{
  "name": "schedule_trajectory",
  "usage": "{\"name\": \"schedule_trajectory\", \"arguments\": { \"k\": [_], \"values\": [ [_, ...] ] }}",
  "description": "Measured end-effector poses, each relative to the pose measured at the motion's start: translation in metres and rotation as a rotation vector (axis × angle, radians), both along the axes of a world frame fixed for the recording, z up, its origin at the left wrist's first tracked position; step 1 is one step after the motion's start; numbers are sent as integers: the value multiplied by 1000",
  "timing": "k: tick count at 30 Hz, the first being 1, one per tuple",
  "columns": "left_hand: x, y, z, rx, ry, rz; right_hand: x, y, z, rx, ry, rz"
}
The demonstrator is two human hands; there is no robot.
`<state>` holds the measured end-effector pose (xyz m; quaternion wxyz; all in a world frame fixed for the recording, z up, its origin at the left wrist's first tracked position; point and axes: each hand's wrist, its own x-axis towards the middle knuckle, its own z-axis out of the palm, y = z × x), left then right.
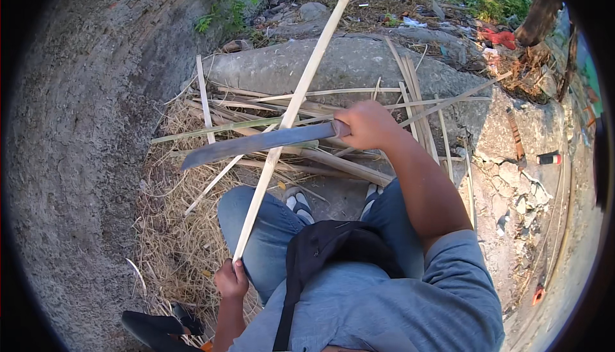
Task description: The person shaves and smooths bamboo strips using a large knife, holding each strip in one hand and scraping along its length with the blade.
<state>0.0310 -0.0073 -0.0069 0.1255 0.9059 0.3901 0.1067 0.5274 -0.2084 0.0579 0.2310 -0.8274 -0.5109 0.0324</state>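
Observation:
My left hand is closed around the near end of a long, pale bamboo strip, beside my left knee. The strip slants up and away to the right, past the heap in front of me. In my right hand is the handle of a machete, its dark, broad blade pointing left. The blade lies across the strip at about its middle, over it from this view; whether the two touch I cannot tell. Most of the machete's handle is hidden inside my fist.
A heap of split bamboo lies beyond my feet, with thin shavings piled on the left. A rough wall rises at the left. A second sheathed-looking blade or tool and a small dark cylinder lie on the right.

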Motion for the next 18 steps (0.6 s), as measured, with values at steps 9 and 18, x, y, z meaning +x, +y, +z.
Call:
{"name": "schedule_trajectory", "arguments": {
  "k": [9, 18],
  "values": [
    [-3, 9, 4, -79, 8, -25, 70, -16, -46, 278, 504, -560],
    [-6, 7, 2, -181, -47, -18, 23, -19, -3, 107, 148, -248]
  ]
}}
